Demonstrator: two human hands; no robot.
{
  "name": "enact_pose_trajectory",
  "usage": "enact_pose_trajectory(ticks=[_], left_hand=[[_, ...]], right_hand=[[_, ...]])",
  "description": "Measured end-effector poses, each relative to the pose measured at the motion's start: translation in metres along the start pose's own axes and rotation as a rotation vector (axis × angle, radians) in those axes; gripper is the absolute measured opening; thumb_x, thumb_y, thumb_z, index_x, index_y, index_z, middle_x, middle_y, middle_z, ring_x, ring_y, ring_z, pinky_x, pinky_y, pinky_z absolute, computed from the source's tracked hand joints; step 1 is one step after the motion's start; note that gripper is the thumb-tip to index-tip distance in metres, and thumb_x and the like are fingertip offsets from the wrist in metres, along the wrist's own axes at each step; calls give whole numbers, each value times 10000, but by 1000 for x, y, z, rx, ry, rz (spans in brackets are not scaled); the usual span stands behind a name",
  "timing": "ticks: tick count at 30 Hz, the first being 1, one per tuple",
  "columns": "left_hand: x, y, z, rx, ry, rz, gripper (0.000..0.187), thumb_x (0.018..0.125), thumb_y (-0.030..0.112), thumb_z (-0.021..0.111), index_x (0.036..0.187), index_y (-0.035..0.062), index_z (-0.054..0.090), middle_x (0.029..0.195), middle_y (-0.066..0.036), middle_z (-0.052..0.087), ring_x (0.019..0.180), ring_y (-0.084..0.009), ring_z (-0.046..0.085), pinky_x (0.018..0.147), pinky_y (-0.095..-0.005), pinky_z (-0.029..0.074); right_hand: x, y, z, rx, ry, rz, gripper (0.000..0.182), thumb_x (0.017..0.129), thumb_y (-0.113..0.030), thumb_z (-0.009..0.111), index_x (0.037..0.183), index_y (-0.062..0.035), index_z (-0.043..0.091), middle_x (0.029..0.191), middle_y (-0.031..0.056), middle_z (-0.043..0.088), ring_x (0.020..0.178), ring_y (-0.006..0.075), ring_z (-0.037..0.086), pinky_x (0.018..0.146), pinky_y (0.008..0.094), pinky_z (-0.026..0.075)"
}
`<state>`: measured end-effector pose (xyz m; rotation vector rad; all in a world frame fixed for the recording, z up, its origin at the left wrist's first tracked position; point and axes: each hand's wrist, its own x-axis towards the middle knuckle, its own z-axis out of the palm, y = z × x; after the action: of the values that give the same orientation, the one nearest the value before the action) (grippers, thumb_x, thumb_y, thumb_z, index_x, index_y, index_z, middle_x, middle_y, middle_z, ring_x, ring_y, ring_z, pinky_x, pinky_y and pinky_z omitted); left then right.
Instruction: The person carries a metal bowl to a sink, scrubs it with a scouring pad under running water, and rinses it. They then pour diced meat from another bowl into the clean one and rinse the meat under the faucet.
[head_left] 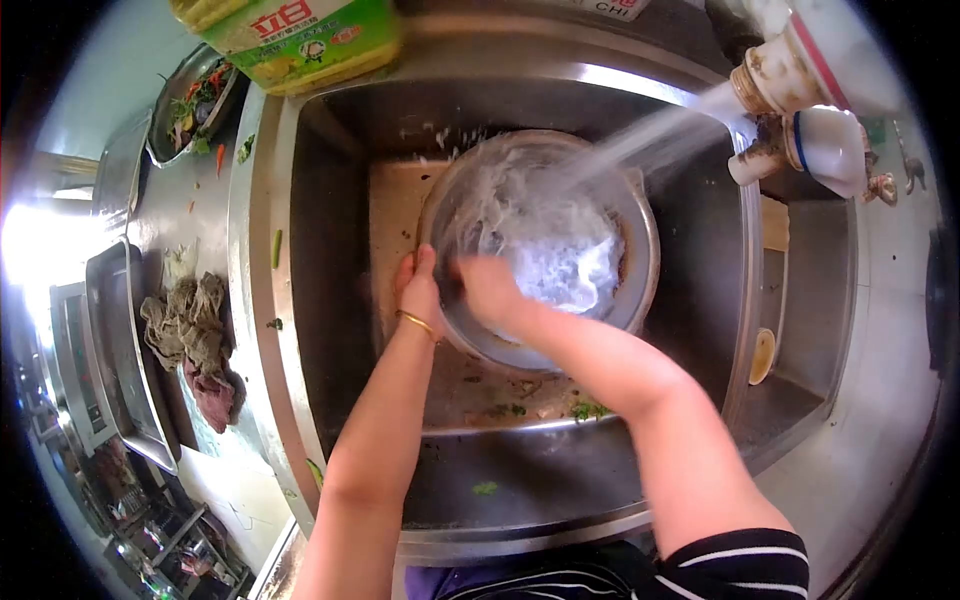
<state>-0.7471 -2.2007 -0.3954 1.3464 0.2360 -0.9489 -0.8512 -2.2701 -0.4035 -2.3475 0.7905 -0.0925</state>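
A round steel bowl [640, 245] sits in the steel sink [320, 250], tilted toward me, under a stream of water from the tap [800, 90] at the upper right. Water splashes and foams inside the bowl. My left hand [418, 290], with a gold bangle at the wrist, grips the bowl's left rim. My right hand [490, 290] reaches inside the bowl at its near left side, fingers blurred in the water; whether it holds anything cannot be told.
A green dish soap bottle [300, 40] stands on the sink's back rim. On the counter to the left lie crumpled rags [190, 330], a metal tray [110, 350] and a dish of vegetable scraps [195, 100]. Green scraps [585, 410] litter the sink bottom.
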Motion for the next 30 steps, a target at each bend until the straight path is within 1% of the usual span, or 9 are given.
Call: enact_pose_trajectory(ticks=[1,4,8,15,17,22,26,28,30], left_hand=[[1,1,1,-7,-26,-21,190,913,268,582,886,80,576,810,37,532,771,-88,440,730,-266,391],[-14,8,6,-14,-41,-52,206,914,273,581,922,67,586,834,31,548,785,-92,455,748,-273,400],[-23,2,16,111,42,-16,216,902,262,596,939,49,590,900,-2,599,853,-119,508,788,-273,416],[-28,7,12,117,-41,-94,163,848,152,657,938,40,580,881,-29,620,772,-141,555,717,-313,465],[-29,-5,20,94,-59,-98,149,833,122,670,924,40,585,877,-34,623,764,-141,554,717,-312,465],[-35,2,24,129,100,-60,145,834,126,670,906,30,589,895,-39,625,767,-140,544,727,-305,455],[-16,-3,0,110,-37,-96,166,832,137,675,921,20,597,900,-30,620,772,-138,535,735,-301,450],[-25,-5,11,93,-13,-80,177,830,141,678,928,18,598,897,-26,617,777,-137,530,737,-298,448],[-28,-7,21,78,11,-45,179,830,144,678,929,18,598,893,-23,614,780,-135,526,736,-295,446]], right_hand=[[-24,9,6,-104,-162,-182,177,697,-50,540,833,-93,644,821,165,635,803,369,611,693,444,493],[-24,7,-18,-157,-436,-126,214,692,-32,540,866,-96,649,841,167,635,809,363,611,696,444,494],[69,23,-17,190,498,151,186,698,-69,561,865,-20,625,835,203,620,818,389,601,716,442,482],[-94,33,-94,-219,-883,-62,222,814,-139,569,1013,-141,669,896,133,659,858,289,643,767,389,506],[-99,37,-87,-250,-777,-43,176,722,-126,579,843,-154,704,812,152,655,791,327,642,714,411,512],[-50,0,-15,251,-8,73,172,712,-124,589,868,-108,659,809,170,641,764,366,617,665,444,493],[-104,33,-97,-232,-769,42,249,679,-126,612,917,-148,684,778,127,657,761,318,640,687,404,506],[-95,15,-114,-161,-950,104,281,836,-148,515,1085,-147,644,1021,167,642,934,294,626,860,403,476],[-98,10,-63,189,-617,215,324,876,-256,469,1102,-72,612,1052,218,612,994,351,587,878,424,454]])
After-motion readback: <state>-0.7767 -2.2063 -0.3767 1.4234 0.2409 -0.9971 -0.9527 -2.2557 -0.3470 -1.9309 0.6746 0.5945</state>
